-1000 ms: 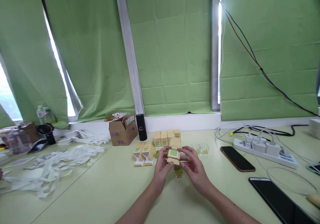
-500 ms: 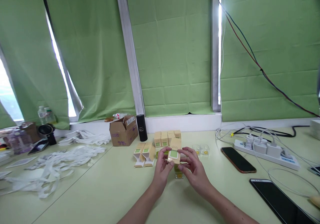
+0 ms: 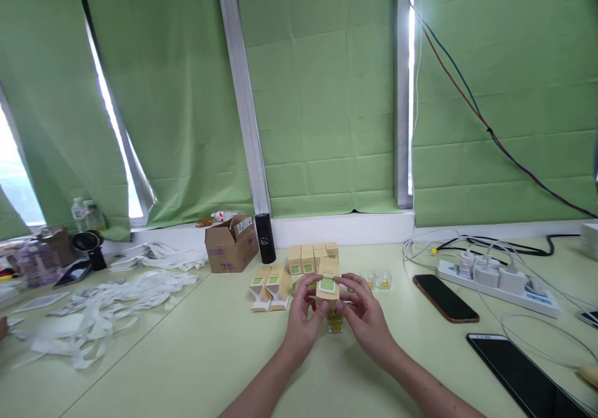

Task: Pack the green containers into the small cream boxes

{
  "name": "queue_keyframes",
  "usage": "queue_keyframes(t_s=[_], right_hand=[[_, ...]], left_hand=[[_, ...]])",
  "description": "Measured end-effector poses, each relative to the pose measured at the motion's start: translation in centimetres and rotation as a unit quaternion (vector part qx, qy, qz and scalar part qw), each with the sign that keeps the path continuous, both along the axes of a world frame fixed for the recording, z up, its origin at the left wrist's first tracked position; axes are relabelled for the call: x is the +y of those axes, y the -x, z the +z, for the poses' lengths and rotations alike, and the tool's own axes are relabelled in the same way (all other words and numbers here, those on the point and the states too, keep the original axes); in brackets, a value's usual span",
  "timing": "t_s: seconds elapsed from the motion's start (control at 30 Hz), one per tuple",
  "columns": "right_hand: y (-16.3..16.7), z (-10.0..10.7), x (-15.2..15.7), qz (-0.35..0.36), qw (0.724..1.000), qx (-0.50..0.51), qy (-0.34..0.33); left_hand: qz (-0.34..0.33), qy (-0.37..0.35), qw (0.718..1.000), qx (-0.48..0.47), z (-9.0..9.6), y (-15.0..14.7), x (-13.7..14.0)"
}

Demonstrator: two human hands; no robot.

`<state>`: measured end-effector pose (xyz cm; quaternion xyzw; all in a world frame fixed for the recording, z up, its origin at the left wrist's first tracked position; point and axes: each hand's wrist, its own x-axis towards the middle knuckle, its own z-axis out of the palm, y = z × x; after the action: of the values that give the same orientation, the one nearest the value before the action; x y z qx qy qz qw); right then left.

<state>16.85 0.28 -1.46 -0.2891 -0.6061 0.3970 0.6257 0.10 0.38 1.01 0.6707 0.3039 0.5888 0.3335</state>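
Between my two hands is a small kraft-paper box (image 3: 327,285) with a green window on its face. My left hand (image 3: 303,315) grips its left side, thumb at the lower edge. My right hand (image 3: 367,315) grips the right side the same way. Below the box a small clear glass jar (image 3: 335,325) with yellow in it stands on the table, partly hidden. To the left lie two open kraft boxes (image 3: 270,287) with their flaps spread. Several closed kraft boxes (image 3: 307,257) stand in a row behind my hands. More clear jars (image 3: 382,279) are right of them.
White straps (image 3: 116,299) spread over the left of the table. A brown carton (image 3: 231,247) and a black cylinder (image 3: 265,237) stand at the back. On the right are a phone (image 3: 445,298), a power strip (image 3: 499,284) with cables and a dark tablet (image 3: 523,374).
Both hands and the box have shifted very slightly to the right, and the box still sits between them. At the far left edge, part of a person's hand has come into view.
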Motion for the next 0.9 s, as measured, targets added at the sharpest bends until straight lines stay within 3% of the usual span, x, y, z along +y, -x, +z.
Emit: queue_keyframes(t_s=[0.67, 0.9], right_hand=[[0.1, -0.1, 0.0, -0.025, 1.000, 0.001, -0.011], [-0.1, 0.0, 0.1, -0.022, 1.000, -0.009, -0.016]], left_hand=[[0.073, -0.017, 0.997, 0.009, -1.2, -0.2, 0.9], [0.061, -0.029, 0.997, 0.027, -0.7, 0.0, 0.5]])
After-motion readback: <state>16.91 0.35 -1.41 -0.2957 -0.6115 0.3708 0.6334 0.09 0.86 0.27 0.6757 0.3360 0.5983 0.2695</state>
